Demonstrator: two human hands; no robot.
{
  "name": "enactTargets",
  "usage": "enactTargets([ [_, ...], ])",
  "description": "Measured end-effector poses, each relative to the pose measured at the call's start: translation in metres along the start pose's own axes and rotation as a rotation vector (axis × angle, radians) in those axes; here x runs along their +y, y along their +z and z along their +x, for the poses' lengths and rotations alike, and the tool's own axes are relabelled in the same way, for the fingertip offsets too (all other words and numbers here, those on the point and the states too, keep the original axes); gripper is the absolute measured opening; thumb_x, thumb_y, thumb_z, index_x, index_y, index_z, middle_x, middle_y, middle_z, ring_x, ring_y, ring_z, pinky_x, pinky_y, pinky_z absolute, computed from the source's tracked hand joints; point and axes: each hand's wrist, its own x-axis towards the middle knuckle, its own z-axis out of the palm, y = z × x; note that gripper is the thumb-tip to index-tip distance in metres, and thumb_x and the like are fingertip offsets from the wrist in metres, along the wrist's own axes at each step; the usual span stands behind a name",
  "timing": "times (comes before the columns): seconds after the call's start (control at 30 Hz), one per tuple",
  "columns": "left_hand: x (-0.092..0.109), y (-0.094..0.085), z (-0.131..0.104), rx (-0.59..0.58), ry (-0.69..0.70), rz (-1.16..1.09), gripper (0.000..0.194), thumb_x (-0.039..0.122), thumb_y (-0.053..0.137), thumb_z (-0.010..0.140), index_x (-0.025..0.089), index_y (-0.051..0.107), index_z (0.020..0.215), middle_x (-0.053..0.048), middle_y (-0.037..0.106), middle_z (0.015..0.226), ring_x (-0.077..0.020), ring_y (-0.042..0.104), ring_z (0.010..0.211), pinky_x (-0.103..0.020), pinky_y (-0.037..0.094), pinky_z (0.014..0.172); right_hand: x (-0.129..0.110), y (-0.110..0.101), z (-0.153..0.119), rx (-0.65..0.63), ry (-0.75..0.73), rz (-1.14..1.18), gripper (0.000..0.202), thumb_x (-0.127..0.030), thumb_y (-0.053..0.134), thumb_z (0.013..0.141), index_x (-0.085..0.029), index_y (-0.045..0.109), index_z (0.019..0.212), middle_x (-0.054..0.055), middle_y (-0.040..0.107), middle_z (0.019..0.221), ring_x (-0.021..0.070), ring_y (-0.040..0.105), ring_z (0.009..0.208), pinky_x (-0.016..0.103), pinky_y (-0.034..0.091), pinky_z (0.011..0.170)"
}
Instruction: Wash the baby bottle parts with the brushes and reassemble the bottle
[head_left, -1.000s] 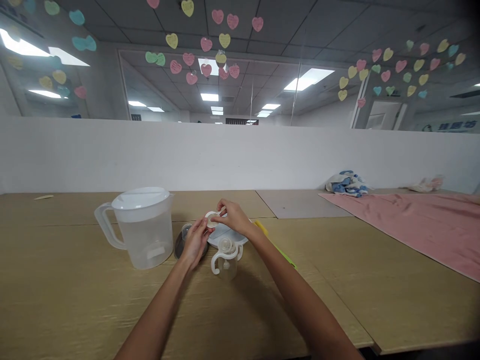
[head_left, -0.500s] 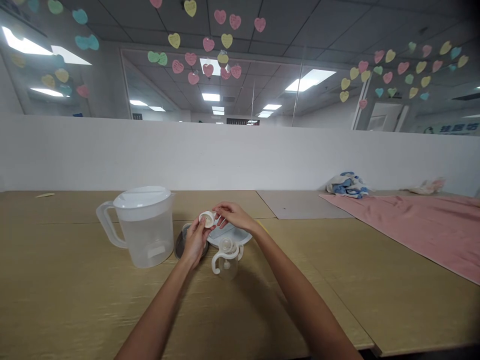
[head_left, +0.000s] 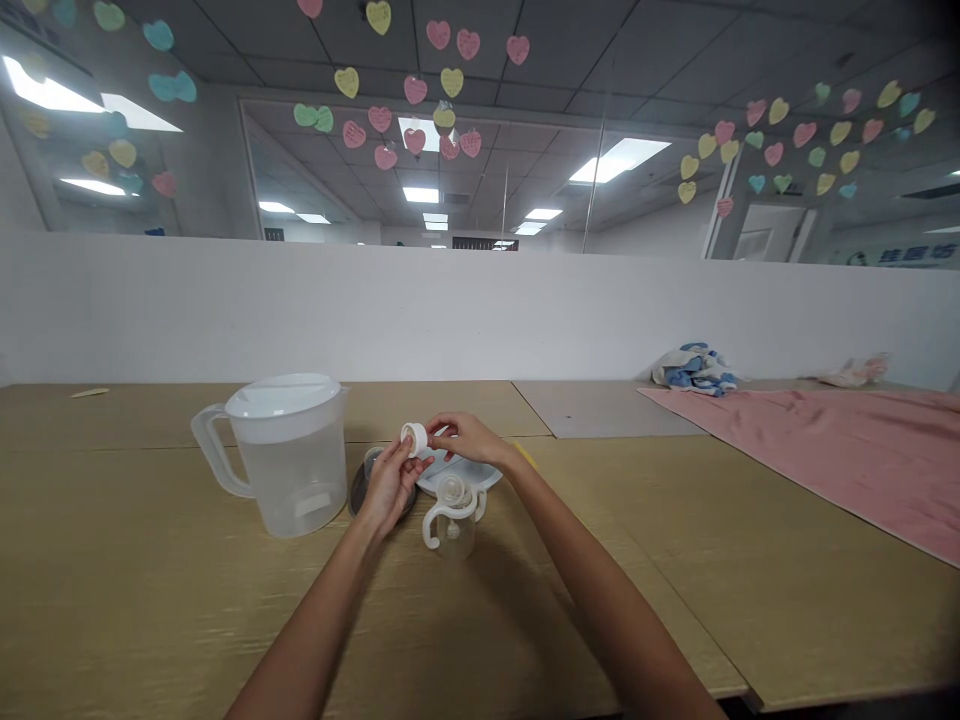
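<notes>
My left hand (head_left: pixel 388 482) grips a white bottle collar ring (head_left: pixel 413 438) between thumb and fingers, its open side facing left. At the ring's right side, my right hand (head_left: pixel 463 440) has its fingertips pinched together; whatever they hold is too small to make out. Just below and in front of the hands stands a clear baby bottle (head_left: pixel 456 537) with white curved handles (head_left: pixel 430 525) around its top. Behind the bottle lies a pale plate (head_left: pixel 480 474), partly hidden by my hands. A dark round dish (head_left: pixel 358 494) sits left of it, partly covered by my left hand.
A big translucent pitcher (head_left: pixel 292 465) with a white lid stands on the left of the brown table (head_left: pixel 187 620). To the right are a pink cloth (head_left: pixel 825 450) and a crumpled blue and white cloth (head_left: pixel 694 370). A white partition (head_left: pixel 480 315) rises at the back.
The collar ring has turned in my left hand, so its opening faces more to the left. My right hand has dropped slightly, with its fingertips at the ring's right side.
</notes>
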Motion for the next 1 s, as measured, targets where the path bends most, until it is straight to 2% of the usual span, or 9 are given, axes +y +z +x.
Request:
enactTargets([
  [0.1, -0.002, -0.003, -0.001, 0.000, 0.036, 0.098, 0.038, 0.038, 0.072, 0.063, 0.012, 0.063, 0.089, -0.002, 0.066, 0.077, -0.0092, 0.058, 0.055, -0.026, 0.052, 0.064, -0.002, 0.001, 0.000, 0.006, 0.019, 0.044, 0.018, -0.027, 0.061, 0.075, -0.014, 0.062, 0.088, 0.003, 0.061, 0.080, 0.0100, 0.057, 0.065, 0.019, 0.049, 0.051],
  [0.17, -0.004, -0.004, -0.001, 0.018, 0.083, 0.132, 0.045, 0.044, 0.067, 0.066, 0.014, 0.063, 0.098, -0.006, 0.067, 0.089, -0.0140, 0.062, 0.067, -0.027, 0.052, 0.063, -0.003, 0.001, 0.000, 0.063, 0.020, -0.025, 0.017, -0.025, 0.063, 0.072, -0.014, 0.062, 0.086, 0.002, 0.060, 0.075, 0.0089, 0.056, 0.060, 0.019, 0.047, 0.050],
  [0.3, -0.007, -0.003, -0.001, 0.008, 0.164, 0.222, 0.055, 0.042, 0.069, 0.066, 0.019, 0.057, 0.114, -0.008, 0.061, 0.114, -0.0193, 0.060, 0.094, -0.027, 0.052, 0.071, -0.008, 0.001, -0.001, 0.173, 0.003, -0.196, 0.017, -0.019, 0.062, 0.069, -0.013, 0.064, 0.085, 0.000, 0.060, 0.069, 0.0082, 0.054, 0.057, 0.020, 0.044, 0.053],
  [0.43, -0.006, 0.001, -0.004, -0.002, 0.206, 0.307, 0.056, 0.032, 0.076, 0.059, 0.019, 0.056, 0.110, -0.007, 0.065, 0.107, -0.0185, 0.061, 0.093, -0.026, 0.049, 0.077, -0.011, 0.003, -0.001, 0.198, -0.038, -0.248, 0.017, -0.019, 0.060, 0.070, -0.014, 0.064, 0.086, 0.001, 0.063, 0.073, 0.0103, 0.057, 0.066, 0.021, 0.045, 0.062],
  [0.6, -0.004, 0.004, -0.005, 0.010, 0.231, 0.340, 0.050, 0.032, 0.077, 0.057, 0.018, 0.056, 0.100, -0.006, 0.066, 0.102, -0.0173, 0.064, 0.084, -0.028, 0.050, 0.076, -0.008, 0.004, 0.000, 0.198, -0.108, -0.241, 0.015, -0.024, 0.058, 0.075, -0.016, 0.062, 0.086, 0.003, 0.065, 0.088, 0.0135, 0.058, 0.084, 0.024, 0.044, 0.072],
  [0.83, -0.003, 0.005, -0.006, -0.033, 0.234, 0.338, 0.047, 0.030, 0.077, 0.057, 0.016, 0.054, 0.097, -0.009, 0.067, 0.100, -0.0203, 0.064, 0.093, -0.033, 0.048, 0.084, -0.007, 0.007, -0.001, 0.261, -0.116, -0.192, 0.009, -0.023, 0.055, 0.077, -0.015, 0.058, 0.080, 0.001, 0.064, 0.075, 0.0122, 0.058, 0.071, 0.023, 0.043, 0.065],
  [1.0, -0.004, 0.004, -0.007, -0.073, 0.219, 0.349, 0.046, 0.031, 0.075, 0.060, 0.017, 0.054, 0.098, -0.009, 0.068, 0.100, -0.0202, 0.064, 0.092, -0.033, 0.048, 0.085, -0.001, 0.007, 0.003, 0.311, -0.011, -0.014, 0.006, -0.021, 0.054, 0.076, -0.015, 0.056, 0.075, 0.000, 0.062, 0.069, 0.0112, 0.058, 0.065, 0.022, 0.045, 0.061],
])
